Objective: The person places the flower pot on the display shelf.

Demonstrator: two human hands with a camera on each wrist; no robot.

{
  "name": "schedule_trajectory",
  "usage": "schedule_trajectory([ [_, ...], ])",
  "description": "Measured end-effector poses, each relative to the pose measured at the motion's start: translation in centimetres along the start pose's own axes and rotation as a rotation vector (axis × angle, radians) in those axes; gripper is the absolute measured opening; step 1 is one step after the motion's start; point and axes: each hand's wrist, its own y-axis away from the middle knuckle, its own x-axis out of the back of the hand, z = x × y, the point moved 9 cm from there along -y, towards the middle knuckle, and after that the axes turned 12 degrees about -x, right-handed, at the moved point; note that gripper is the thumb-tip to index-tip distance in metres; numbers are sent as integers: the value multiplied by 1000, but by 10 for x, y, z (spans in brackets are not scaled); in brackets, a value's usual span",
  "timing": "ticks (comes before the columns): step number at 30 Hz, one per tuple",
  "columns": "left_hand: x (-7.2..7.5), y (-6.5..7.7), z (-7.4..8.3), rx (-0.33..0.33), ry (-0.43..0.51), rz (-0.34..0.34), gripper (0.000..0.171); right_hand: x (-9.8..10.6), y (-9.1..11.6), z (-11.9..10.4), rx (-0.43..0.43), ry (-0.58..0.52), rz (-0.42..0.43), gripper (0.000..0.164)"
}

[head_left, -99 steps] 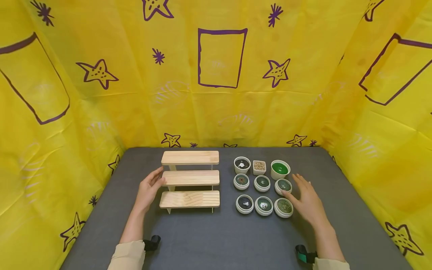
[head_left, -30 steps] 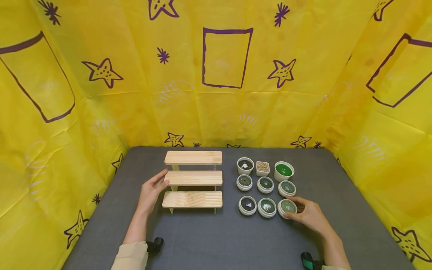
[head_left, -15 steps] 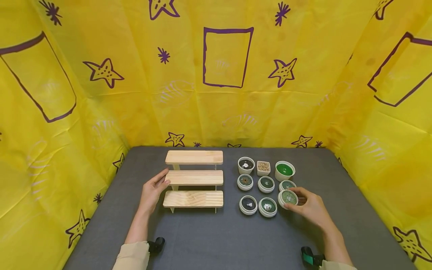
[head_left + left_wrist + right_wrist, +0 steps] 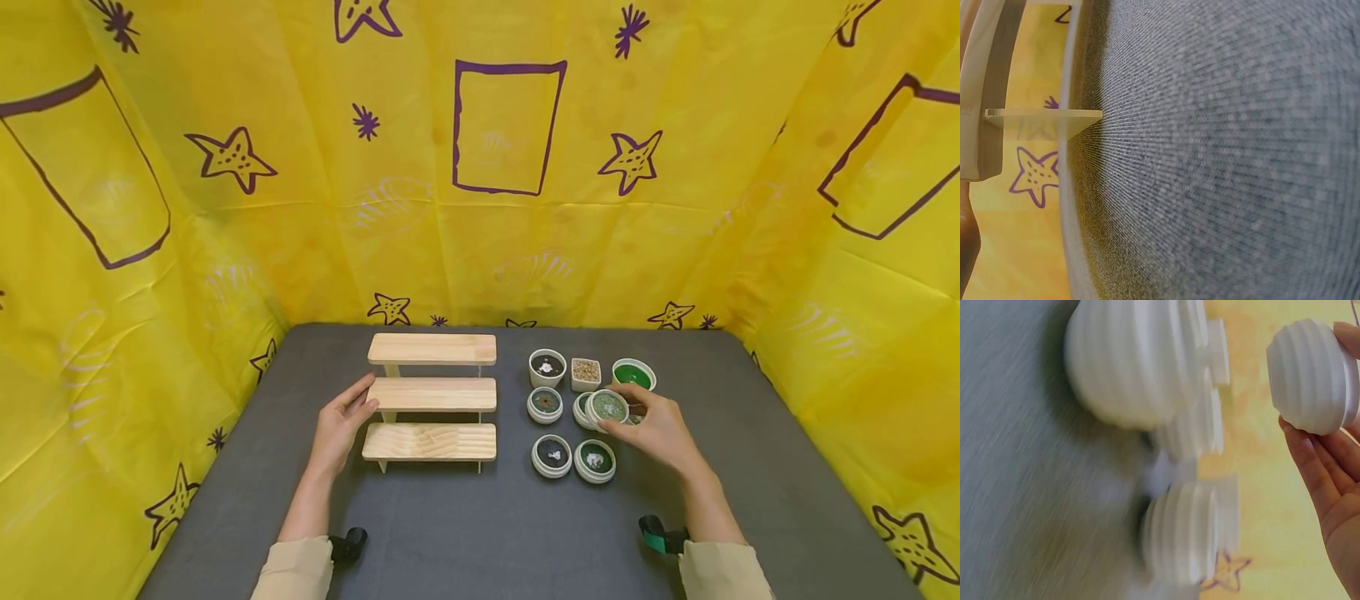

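My right hand pinches a small white ribbed pot with pale green contents between thumb and fingers. It is raised above the middle row, partly covering a dark green pot. In the right wrist view, the fingers hold this pot off the table. My left hand grips the left end of the middle board on a three-tier wooden display stand. A board end and a clear support appear in the left wrist view.
Nearby stand more pots: two in the front row, a speckled one, a taller dark cup and a green-filled cup. A square dish of pale grains sits between the cups. Yellow cloth encloses the grey table.
My right hand closed on the front-right pot, lifted it from the table and carried it left and away from me over the middle row. The left hand stays at the stand.
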Motion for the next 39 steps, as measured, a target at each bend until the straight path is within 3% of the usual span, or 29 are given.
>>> schedule_trajectory([
  [11, 0, 1, -1, 0, 25, 16, 56, -28, -23, -62, 124, -63, -64, 54],
  [19, -2, -1, -4, -2, 20, 22, 56, -50, -29, -96, 205, -30, -82, 53],
  [39, 2, 0, -3, 6, 15, 41, 56, -93, -41, -180, 309, -99, -184, 54],
])
